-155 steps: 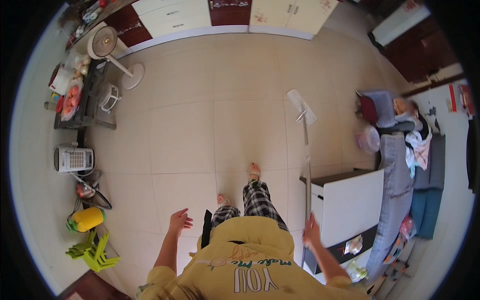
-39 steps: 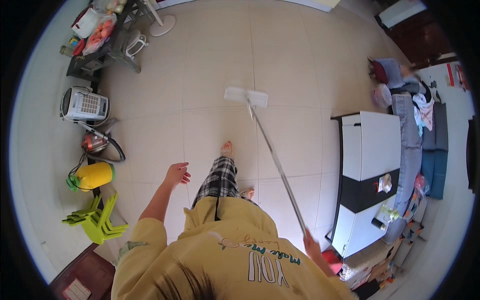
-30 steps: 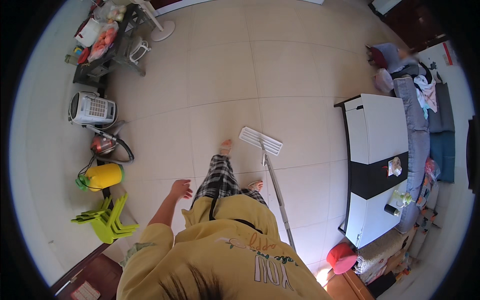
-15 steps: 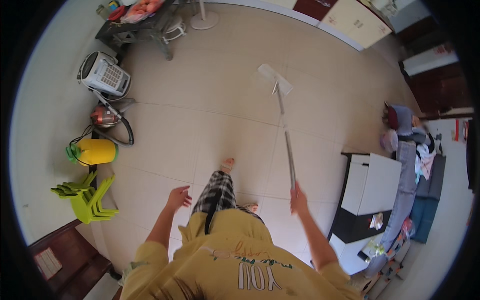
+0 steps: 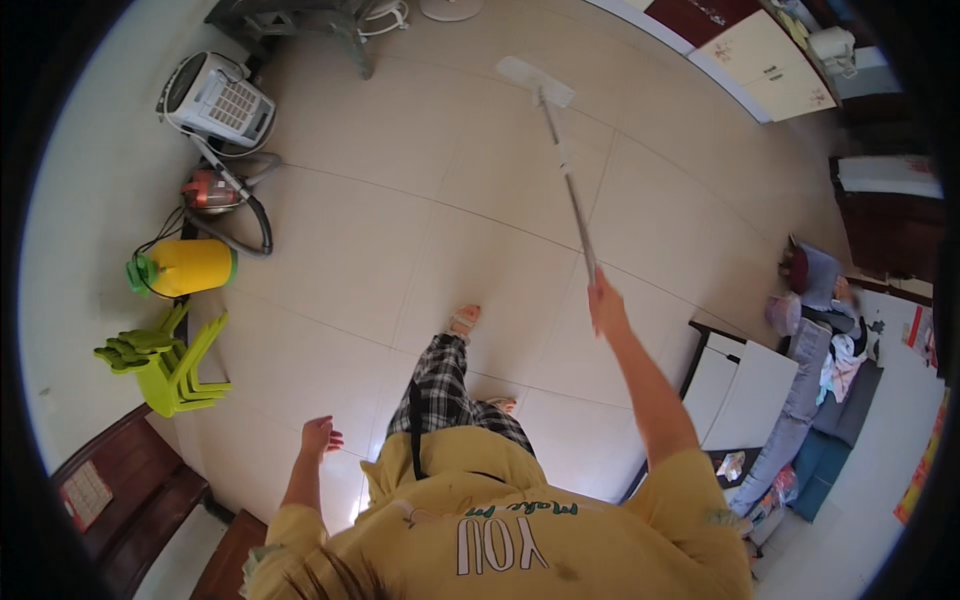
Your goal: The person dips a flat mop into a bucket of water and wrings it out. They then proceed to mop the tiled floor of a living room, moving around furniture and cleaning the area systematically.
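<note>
My right hand grips the top of a flat mop's thin metal handle, with that arm stretched forward. At the handle's far end, the mop's whitish rectangular head lies flat on the tiled floor. My left hand hangs low at my left side, holding nothing, its fingers loosely bent and a little apart. It touches nothing. Between my two arms, my sandalled feet stand on the tiles, one ahead of the other.
Along the left wall stand a white appliance, a red vacuum cleaner, a yellow sprayer, stacked green chairs and a wooden bench. Right are a white-and-black table and grey sofa; cabinets line the far right.
My right arm has reached farther forward, and the mop head has slid away and slightly left. My left hand has swung back and left. The view has moved forward.
</note>
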`<action>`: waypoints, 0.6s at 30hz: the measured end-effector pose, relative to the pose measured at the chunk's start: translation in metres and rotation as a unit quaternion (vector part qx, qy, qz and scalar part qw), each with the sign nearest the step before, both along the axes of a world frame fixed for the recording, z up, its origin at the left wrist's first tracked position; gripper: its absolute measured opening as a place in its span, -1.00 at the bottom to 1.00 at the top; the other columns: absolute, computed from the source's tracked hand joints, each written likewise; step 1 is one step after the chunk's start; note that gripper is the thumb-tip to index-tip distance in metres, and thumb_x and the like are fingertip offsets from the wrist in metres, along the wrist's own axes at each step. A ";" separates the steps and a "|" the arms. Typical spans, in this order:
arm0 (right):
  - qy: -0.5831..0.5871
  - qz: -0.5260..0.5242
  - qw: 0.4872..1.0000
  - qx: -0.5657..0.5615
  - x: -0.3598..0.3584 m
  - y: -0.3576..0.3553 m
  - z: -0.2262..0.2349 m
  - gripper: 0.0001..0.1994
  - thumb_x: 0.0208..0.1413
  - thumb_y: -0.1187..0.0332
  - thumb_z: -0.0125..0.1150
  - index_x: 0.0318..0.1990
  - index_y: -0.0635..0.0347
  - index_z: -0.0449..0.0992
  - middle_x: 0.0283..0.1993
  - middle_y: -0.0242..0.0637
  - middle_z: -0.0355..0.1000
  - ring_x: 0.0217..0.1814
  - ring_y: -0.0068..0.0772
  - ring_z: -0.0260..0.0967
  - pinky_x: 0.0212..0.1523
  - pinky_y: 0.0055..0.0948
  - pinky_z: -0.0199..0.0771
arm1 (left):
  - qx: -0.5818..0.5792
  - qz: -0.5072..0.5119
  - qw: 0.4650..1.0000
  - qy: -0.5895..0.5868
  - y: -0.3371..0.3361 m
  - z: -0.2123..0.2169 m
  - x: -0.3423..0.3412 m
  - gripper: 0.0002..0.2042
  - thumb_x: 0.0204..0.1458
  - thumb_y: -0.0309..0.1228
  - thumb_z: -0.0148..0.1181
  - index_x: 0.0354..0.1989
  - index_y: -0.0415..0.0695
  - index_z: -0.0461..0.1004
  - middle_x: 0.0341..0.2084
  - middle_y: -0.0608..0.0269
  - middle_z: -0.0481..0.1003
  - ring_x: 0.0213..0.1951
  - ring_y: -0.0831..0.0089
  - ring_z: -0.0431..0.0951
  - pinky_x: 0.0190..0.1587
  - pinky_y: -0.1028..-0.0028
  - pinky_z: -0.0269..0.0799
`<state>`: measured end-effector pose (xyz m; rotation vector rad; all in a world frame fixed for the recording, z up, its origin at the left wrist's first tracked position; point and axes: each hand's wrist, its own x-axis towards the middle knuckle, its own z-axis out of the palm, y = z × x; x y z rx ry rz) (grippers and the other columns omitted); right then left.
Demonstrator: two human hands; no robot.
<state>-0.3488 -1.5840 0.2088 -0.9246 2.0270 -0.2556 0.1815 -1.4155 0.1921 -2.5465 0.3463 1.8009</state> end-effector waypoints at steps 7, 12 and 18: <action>0.106 0.125 0.961 0.223 -0.004 0.330 0.084 -0.55 0.02 0.09 -0.28 0.09 -0.16 -0.06 -0.54 -0.05 0.34 -0.59 -0.07 0.30 -0.57 -0.28 0.32 | -0.075 -0.132 0.981 0.119 -0.135 -0.032 -0.082 -0.72 -0.03 -0.38 -0.21 -0.12 -0.12 0.25 -0.65 0.11 0.37 -0.73 0.44 0.36 -0.70 0.51 0.34; 0.023 0.068 0.929 0.364 0.043 0.524 0.223 -0.56 0.02 0.16 -0.24 0.08 -0.06 -0.02 -0.53 -0.02 0.33 -0.61 -0.07 0.29 -0.61 -0.30 0.30 | -0.138 -0.172 0.944 0.247 -0.201 -0.009 -0.165 -0.68 -0.03 -0.41 -0.22 -0.07 -0.17 0.20 -0.61 0.15 0.38 -0.69 0.50 0.37 -0.66 0.56 0.32; 0.005 0.009 0.942 0.336 0.082 0.487 0.242 -0.57 0.02 0.20 -0.22 0.08 -0.02 -0.01 -0.54 0.00 0.32 -0.62 -0.05 0.28 -0.61 -0.27 0.29 | -0.076 -0.209 0.939 0.263 -0.176 -0.018 -0.164 -0.69 -0.04 -0.42 -0.22 -0.07 -0.17 0.20 -0.61 0.14 0.38 -0.69 0.47 0.38 -0.66 0.56 0.33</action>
